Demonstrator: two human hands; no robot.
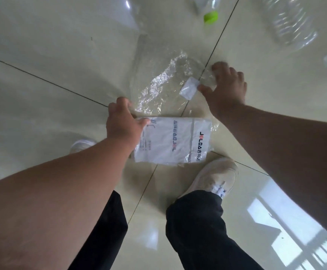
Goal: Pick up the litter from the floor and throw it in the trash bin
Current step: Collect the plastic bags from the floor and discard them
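A white printed packet [170, 140] lies flat on the tiled floor in front of my feet. My left hand [122, 121] rests on its left edge, thumb over the corner, fingers curled at the rim of a crumpled clear plastic sheet [158, 82] spread just beyond it. My right hand [226, 86] reaches down at the right end of that sheet, thumb touching a small white label [189, 88], fingers spread over the film. Whether either hand has a firm grip is unclear. No trash bin is in view.
A clear bottle with a green cap [210, 17] lies at the top. A larger ribbed clear bottle [291, 22] lies at the top right, and a clear bag [127, 14] at the top left. My beige shoe [215, 176] stands just behind the packet.
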